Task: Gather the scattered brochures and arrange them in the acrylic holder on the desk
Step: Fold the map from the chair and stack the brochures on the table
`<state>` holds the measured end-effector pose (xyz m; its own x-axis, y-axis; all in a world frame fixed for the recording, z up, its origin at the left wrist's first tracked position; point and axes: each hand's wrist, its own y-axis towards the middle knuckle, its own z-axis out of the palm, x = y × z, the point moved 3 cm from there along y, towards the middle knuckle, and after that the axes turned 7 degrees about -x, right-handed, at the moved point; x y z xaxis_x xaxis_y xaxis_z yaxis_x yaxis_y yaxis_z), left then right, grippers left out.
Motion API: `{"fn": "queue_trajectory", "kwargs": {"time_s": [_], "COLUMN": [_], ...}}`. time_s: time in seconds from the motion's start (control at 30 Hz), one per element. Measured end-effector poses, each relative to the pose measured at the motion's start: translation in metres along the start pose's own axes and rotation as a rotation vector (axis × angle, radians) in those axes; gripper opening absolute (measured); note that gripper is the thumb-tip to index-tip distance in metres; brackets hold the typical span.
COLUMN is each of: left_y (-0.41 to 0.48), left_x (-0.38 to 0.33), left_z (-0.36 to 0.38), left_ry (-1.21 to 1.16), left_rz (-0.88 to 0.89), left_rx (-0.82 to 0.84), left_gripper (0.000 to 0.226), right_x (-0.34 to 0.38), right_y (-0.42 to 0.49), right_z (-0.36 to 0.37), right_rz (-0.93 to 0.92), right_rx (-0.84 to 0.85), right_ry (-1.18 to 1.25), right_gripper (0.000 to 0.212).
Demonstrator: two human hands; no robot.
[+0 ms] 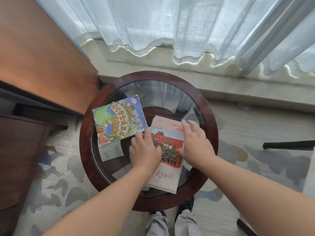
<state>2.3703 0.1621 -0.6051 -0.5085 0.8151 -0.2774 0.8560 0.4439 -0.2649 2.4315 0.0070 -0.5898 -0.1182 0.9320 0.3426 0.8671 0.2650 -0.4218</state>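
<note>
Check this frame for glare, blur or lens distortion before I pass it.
Head view: soft daylight comes through the sheer curtain, no hard shadows; the glass tabletop mirrors the curtain folds, mild glare; the wide-angle lens bows the windowsill; print on the illustrated brochure and the photo brochure is legible.

Left grip (144,149) curls; right grip (196,142) lies flat, fingers spread.

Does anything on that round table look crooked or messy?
Yes. The colourful cartoon-map brochure lies tilted on the round glass table, and the pale red-photo brochure stack reaches out to the near wooden rim.
</note>
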Motion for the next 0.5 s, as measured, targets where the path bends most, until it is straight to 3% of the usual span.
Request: {"fn": "queue_trajectory", "kwargs": {"time_s": [0.07,0.17,0.27,0.5], "left_y": [0.001,0.008,0.013,-0.035], "left_x": [-0.014,-0.035,-0.038,-0.007], "left_z": [0.003,0.018,0.04,0.051], "left_ry": [0.002,0.015,0.133,0.218], "left_rz": [0.149,0.286,0.309,0.444], "left_rx": [-0.059,0.002,0.099,0.119], "left_gripper": [0.067,0.07,0.075,0.074], "right_x": [0.003,0.003,0.001,-0.002], "right_y": [0.006,0.011,0.01,0.01], "right_z": [0.004,0.013,0.021,0.025], "right_rz": [-0.129,-0.248,-0.23,-0.188], "right_rx": [0.036,0.061,0.065,0.069], "right_ry": [-0.129,-0.25,-0.244,-0.236], "right_gripper": [0.103,0.093,0.089,0.108]}}
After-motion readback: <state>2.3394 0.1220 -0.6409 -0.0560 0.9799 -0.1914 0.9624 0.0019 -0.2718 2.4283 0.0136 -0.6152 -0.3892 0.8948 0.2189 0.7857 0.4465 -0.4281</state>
